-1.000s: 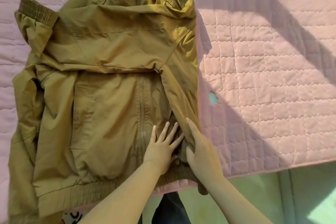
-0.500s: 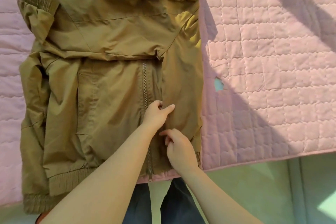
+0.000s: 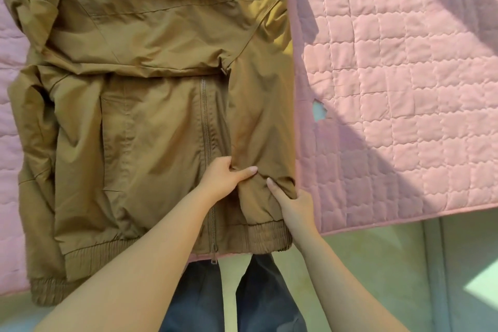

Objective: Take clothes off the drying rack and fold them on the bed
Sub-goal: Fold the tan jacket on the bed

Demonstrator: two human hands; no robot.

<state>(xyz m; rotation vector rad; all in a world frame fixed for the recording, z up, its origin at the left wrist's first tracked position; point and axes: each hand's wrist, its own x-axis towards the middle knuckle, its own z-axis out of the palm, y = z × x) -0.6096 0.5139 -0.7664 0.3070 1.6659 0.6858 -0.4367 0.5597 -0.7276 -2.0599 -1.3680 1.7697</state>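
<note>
Now spread front-up on the pink quilted bed (image 3: 390, 89): a tan jacket (image 3: 151, 127), collar far, ribbed hem (image 3: 258, 234) at the near edge, long axis running straight away from the body. Both hands close together on the lower right panel. Left hand (image 3: 223, 178) pinching cloth just right of the zipper (image 3: 206, 127). Right hand (image 3: 293, 205) gripping the folded-in edge, nearer the jacket's right side. No readable label or writing.

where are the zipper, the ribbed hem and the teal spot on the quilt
zipper (image 3: 205, 121): head view, midway along its teeth
ribbed hem (image 3: 256, 237): head view, gathered stretch right of the zipper
teal spot (image 3: 319, 112): head view, its centre
</note>
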